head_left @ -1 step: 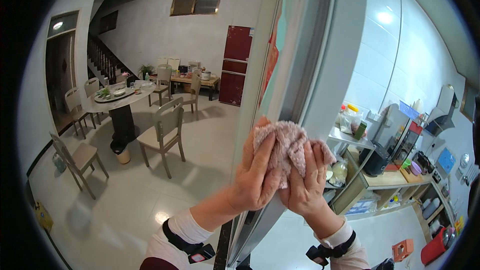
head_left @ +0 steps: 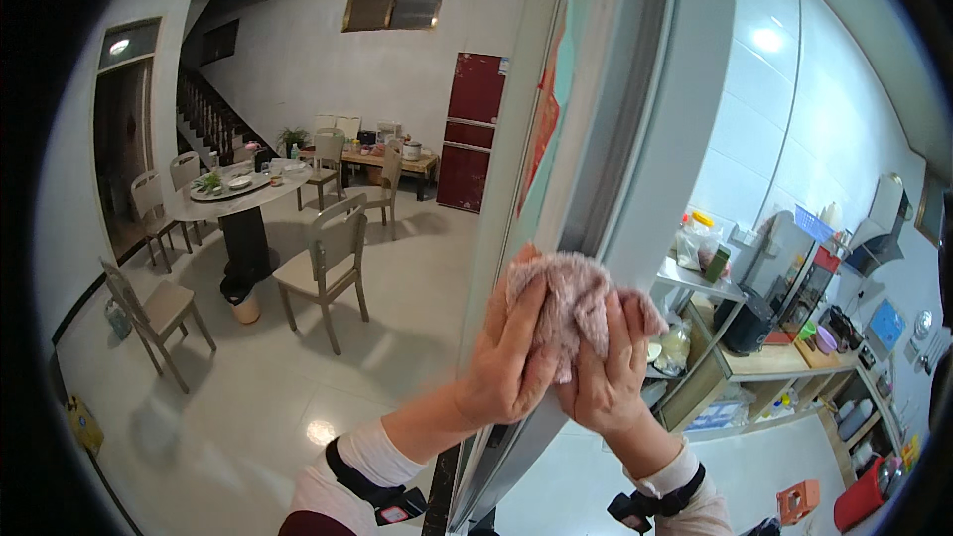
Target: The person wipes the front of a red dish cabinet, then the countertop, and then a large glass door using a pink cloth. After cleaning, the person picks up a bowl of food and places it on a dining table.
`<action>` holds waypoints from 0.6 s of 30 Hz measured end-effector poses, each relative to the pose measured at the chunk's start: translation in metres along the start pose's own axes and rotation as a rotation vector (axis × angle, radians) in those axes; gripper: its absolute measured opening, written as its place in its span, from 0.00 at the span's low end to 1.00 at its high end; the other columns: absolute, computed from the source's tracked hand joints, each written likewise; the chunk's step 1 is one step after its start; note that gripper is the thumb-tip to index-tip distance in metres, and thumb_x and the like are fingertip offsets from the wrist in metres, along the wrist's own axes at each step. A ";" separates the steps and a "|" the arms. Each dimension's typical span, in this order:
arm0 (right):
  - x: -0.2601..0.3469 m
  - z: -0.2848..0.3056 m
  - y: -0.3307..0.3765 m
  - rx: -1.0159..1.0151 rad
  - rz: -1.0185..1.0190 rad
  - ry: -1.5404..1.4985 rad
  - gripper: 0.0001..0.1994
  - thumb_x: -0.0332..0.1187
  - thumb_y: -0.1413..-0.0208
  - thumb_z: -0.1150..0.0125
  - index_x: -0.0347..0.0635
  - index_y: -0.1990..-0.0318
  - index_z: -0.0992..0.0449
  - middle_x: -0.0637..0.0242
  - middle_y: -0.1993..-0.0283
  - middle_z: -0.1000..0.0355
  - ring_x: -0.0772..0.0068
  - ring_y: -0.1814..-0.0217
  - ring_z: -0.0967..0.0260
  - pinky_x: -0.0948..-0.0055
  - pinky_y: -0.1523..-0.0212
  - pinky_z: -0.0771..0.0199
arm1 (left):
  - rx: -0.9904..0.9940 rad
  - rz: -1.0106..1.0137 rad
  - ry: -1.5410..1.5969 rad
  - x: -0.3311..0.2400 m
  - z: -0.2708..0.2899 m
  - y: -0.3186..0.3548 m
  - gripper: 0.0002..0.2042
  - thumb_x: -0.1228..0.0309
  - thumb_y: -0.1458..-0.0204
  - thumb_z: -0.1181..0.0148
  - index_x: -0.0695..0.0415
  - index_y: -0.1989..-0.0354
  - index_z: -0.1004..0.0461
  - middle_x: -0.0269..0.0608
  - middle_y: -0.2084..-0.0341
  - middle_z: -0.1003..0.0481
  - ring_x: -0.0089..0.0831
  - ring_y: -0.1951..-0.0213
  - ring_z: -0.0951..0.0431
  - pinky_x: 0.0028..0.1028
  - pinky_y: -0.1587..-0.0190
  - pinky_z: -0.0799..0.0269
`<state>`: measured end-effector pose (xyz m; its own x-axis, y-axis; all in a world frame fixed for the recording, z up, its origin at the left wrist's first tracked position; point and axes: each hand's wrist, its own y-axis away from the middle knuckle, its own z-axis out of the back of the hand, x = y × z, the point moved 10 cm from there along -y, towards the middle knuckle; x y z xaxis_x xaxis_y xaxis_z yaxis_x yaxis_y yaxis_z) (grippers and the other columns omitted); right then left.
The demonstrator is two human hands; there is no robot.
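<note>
A fluffy pink cloth [head_left: 571, 303] is bunched against the grey-white metal door frame [head_left: 667, 139] in front of me. My left hand [head_left: 506, 362] presses it from the left, fingers closed over its folds and wrapped toward the frame's edge. From the right, my right hand [head_left: 611, 372] grips the same cloth, its fingers lying over the lower right part. The two hands are close together, their thumbs near each other below the cloth. The cloth hides the part of the frame behind it. Both wrists carry black straps with small devices.
Left of the frame stand a dining table [head_left: 253, 197] with dishes, several chairs [head_left: 323, 273], a small bin [head_left: 244, 310] and a dark red fridge [head_left: 467, 129]. To the right are a kitchen counter [head_left: 759, 361], a shelf [head_left: 685, 276], an orange stool [head_left: 797, 502] and a red bucket [head_left: 860, 498].
Both hands and the cloth sit very slightly lower in the picture. The door frame appears shifted a little to the right. The grip on the cloth looks the same.
</note>
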<state>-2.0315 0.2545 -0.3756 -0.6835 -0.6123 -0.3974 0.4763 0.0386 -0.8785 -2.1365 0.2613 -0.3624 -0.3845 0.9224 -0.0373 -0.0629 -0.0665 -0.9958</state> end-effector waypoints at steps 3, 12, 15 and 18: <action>0.013 -0.012 0.028 0.036 0.019 -0.024 0.16 0.34 0.57 0.42 0.35 0.61 0.23 0.45 0.40 0.42 0.42 0.33 0.53 0.47 0.37 0.52 | 0.012 0.071 0.113 0.006 -0.005 0.028 0.30 0.69 0.44 0.57 0.78 0.40 0.56 0.74 0.41 0.53 0.64 0.39 0.49 0.42 0.37 0.53; 0.028 -0.020 0.065 -0.003 0.122 -0.063 0.17 0.39 0.58 0.41 0.41 0.61 0.22 0.51 0.41 0.40 0.49 0.32 0.53 0.41 0.38 0.51 | 0.108 0.063 0.040 0.003 -0.012 0.064 0.32 0.70 0.45 0.51 0.80 0.40 0.58 0.77 0.42 0.52 0.67 0.39 0.49 0.44 0.38 0.53; 0.016 -0.012 0.038 0.032 0.112 0.015 0.16 0.39 0.59 0.41 0.42 0.62 0.22 0.52 0.40 0.40 0.48 0.34 0.50 0.46 0.38 0.49 | 0.062 0.044 0.039 0.003 -0.009 0.031 0.31 0.70 0.45 0.50 0.79 0.41 0.56 0.76 0.41 0.53 0.67 0.39 0.51 0.45 0.37 0.54; -0.004 -0.002 0.004 0.022 0.022 0.013 0.23 0.35 0.55 0.45 0.33 0.51 0.28 0.42 0.39 0.44 0.39 0.34 0.53 0.48 0.35 0.56 | 0.023 0.034 0.021 0.004 -0.005 -0.004 0.31 0.68 0.46 0.50 0.78 0.40 0.53 0.74 0.40 0.55 0.65 0.38 0.53 0.45 0.37 0.55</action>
<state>-2.0278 0.2589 -0.3777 -0.6797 -0.6010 -0.4204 0.5036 0.0344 -0.8633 -2.1336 0.2673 -0.3588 -0.3675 0.9271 -0.0734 -0.0713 -0.1068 -0.9917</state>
